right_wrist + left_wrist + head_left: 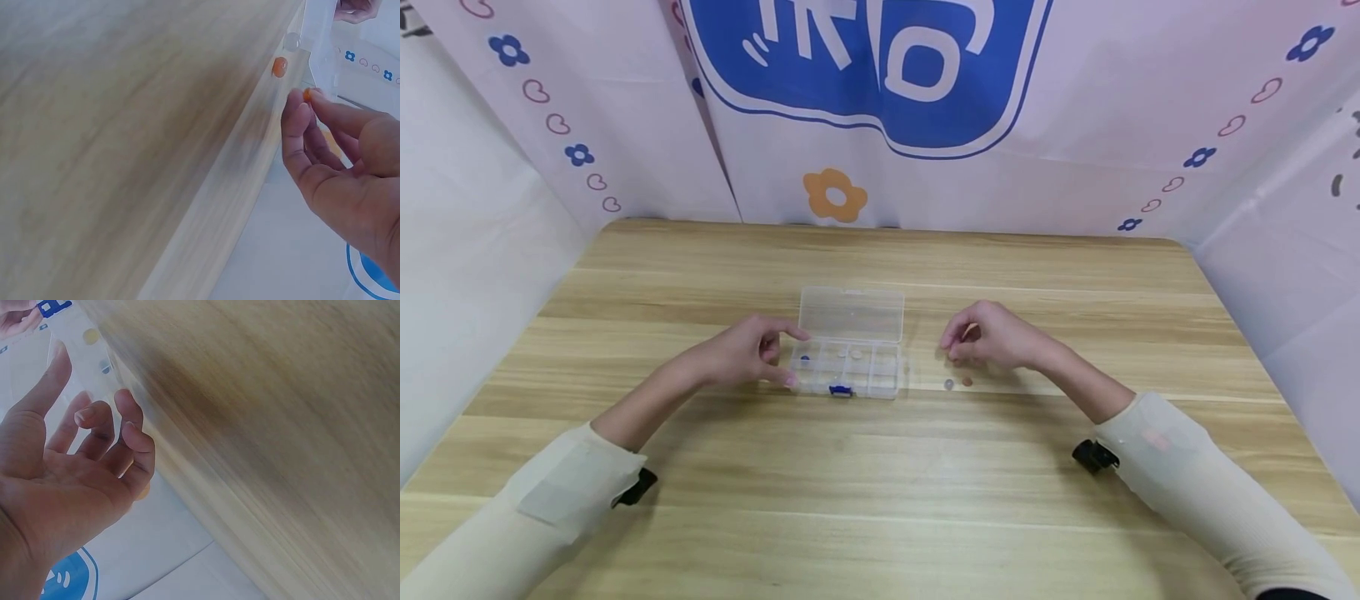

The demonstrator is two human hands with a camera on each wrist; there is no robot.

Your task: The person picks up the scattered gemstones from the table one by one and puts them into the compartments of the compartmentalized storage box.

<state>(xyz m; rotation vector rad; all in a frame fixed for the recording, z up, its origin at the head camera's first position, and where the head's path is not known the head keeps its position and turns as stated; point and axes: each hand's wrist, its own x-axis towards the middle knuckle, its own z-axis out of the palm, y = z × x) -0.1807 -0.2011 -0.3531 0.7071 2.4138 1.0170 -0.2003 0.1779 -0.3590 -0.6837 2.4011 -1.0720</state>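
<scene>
A clear plastic compartment box (883, 382) lies on the table with its lid (852, 315) folded back and a blue latch (841, 391) at the front. My left hand (748, 350) touches the box's left end, thumb at the front corner and index finger toward the back one, other fingers loosely bent. Inside sit a blue bead (805, 358) and a few pale ones. To the right of the box, my right hand (988, 335) pinches a small orange bead (307, 95) between thumb and fingertips. Just in front of it lie a clear bead (948, 384) and an orange-brown bead (967, 382).
The wood-grain table (865, 500) extends around the box on all sides. Behind it hangs a white printed cloth (1037, 192) with a blue sign and flowers. Dark wrist mounts (1094, 456) stick out from the sleeves.
</scene>
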